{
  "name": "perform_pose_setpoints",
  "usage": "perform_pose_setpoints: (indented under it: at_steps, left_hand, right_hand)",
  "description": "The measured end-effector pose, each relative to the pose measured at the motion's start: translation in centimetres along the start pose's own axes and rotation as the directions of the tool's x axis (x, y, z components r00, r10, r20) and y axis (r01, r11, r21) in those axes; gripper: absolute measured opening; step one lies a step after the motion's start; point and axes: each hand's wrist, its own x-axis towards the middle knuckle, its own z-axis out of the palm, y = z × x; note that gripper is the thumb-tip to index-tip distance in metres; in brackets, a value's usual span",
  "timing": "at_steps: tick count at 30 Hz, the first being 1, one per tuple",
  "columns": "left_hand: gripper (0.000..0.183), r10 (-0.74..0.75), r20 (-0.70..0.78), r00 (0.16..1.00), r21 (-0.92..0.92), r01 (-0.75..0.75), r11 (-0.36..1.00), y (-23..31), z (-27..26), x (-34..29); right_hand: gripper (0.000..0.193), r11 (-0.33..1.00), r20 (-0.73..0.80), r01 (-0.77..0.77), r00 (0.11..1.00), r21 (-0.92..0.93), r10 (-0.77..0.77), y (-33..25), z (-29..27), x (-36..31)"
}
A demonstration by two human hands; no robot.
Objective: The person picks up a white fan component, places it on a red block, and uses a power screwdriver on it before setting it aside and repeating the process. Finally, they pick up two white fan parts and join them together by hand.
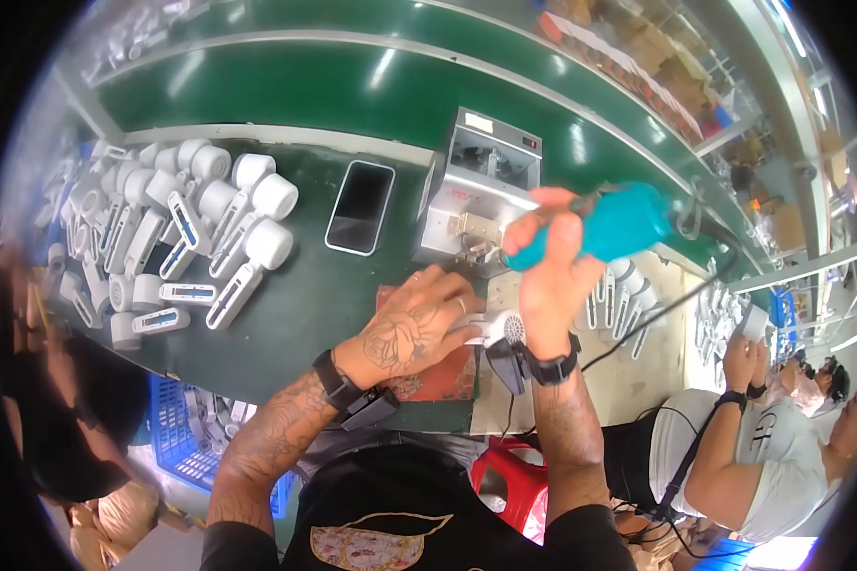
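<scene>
My right hand is closed round a teal electric screwdriver, held tilted with its front end toward a grey metal screw feeder. The tip of the bit is hard to make out against the feeder's front. Below it, my left hand is closed on a white plastic housing with a round perforated end, resting low over the bench. Part of the housing is hidden behind my fingers and right wrist. A reddish-brown mat lies under my left hand.
Many white housings are heaped at the left, and more lie on the right. A smartphone lies beside the feeder. A black cable crosses the right side. Below stands a blue basket; a co-worker sits at right.
</scene>
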Motion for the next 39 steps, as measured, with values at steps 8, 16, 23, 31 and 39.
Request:
perform_pose_setpoints:
  at_steps: [8,16,23,31,39]
  left_hand:
    - [0.045,0.047,-0.047,0.998,0.009,-0.047,0.999,-0.3,-0.1,-1.2]
    - [0.047,-0.028,-0.06,0.998,-0.028,0.026,0.999,-0.8,0.6,-1.4]
    - [0.044,-0.017,-0.008,1.0,0.014,0.017,1.0,-0.3,-0.2,-0.9]
    - [0.043,0.01,-0.034,0.999,0.037,-0.009,0.999,-0.6,-1.1,-0.8]
    - [0.041,0.073,-0.05,0.996,0.082,-0.069,0.994,0.4,0.3,-1.0]
  right_hand:
    - [0.03,0.997,0.106,0.077,0.992,-0.02,-0.074,4.0,1.1,1.1]
    - [0.036,0.993,0.065,-0.085,0.994,-0.077,0.09,1.3,-0.1,-1.9]
    - [0.055,0.996,0.079,-0.088,0.993,-0.017,0.089,0.5,-2.3,-3.9]
    - [0.046,0.99,0.11,-0.124,0.987,0.074,0.116,1.9,-2.0,-4.0]
    - [0.033,0.964,0.146,-0.141,0.983,0.224,0.11,2.5,-3.1,-6.0]
